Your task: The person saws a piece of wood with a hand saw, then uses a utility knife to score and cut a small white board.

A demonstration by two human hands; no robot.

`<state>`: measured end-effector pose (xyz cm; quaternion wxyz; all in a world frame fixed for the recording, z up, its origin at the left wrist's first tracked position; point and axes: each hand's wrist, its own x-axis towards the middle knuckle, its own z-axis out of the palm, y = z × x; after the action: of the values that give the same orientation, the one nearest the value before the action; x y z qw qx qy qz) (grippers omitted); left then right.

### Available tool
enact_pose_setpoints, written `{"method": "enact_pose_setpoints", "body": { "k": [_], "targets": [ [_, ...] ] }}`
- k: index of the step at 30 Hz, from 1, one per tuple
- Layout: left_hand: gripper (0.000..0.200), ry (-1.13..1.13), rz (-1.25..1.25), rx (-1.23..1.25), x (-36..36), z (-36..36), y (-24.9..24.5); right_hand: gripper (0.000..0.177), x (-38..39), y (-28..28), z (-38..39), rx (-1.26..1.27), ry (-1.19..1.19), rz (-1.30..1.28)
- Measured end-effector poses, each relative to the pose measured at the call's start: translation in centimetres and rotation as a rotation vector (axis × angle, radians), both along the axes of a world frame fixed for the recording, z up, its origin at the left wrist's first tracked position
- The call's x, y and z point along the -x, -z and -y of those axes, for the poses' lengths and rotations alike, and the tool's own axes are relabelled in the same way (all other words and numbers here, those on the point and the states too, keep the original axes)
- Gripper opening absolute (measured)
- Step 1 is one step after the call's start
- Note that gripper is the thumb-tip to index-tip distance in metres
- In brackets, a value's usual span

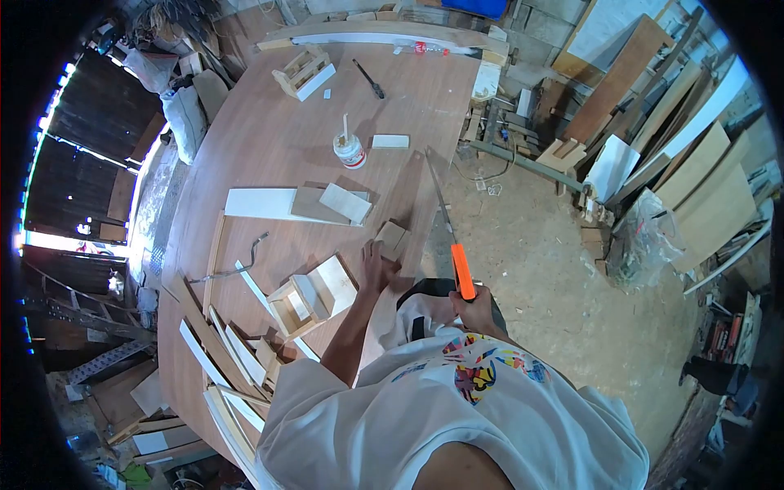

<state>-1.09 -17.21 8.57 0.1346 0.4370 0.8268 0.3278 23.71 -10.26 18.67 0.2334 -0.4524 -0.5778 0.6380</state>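
In my right hand (475, 309) is a handsaw with an orange handle (462, 272), held closed in my fingers beside the table's right edge. Its long, thin blade (442, 200) points forward and slightly left. My left hand (377, 265) lies on the table with its fingers spread, against a small wooden piece (393, 238) near that edge. Left of this hand sits a small wooden box-like assembly (306, 302) with a white panel (333, 284). Just ahead, a small pale board (345, 203) rests on a longer white strip (260, 202).
A glue tub (349, 153) with a stick in it, a white block (390, 141), a screwdriver-like tool (371, 80) and another wooden assembly (304, 72) stand farther up the table (245, 155). Wood strips (216, 343) pile up at left. Boards (621, 82) lean at right.
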Motion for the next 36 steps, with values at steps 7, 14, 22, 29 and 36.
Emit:
{"method": "enact_pose_setpoints", "body": {
  "k": [7,14,22,29,36],
  "targets": [
    [0.077,-0.033,-0.145,-0.001,-1.2,0.8,-0.3,0.013,0.1,0.2,-0.2,-0.057,-0.008,0.055],
    [0.079,-0.092,-0.062,0.206,-1.5,-0.2,0.4,0.013,0.4,-0.2,-0.5,-0.047,-0.015,0.048],
    [0.091,-0.122,-0.116,0.263,-1.9,-0.5,1.4,0.012,0.3,-0.6,-1.0,-0.043,-0.015,0.032],
    [0.094,-0.092,-0.125,0.323,-1.4,-2.0,1.8,0.013,0.2,-0.5,-1.2,-0.055,-0.027,0.049],
    [0.065,-0.248,0.677,0.002,0.3,-3.6,1.5,0.016,0.4,-1.2,-0.9,-0.064,-0.016,0.052]
  ]
}}
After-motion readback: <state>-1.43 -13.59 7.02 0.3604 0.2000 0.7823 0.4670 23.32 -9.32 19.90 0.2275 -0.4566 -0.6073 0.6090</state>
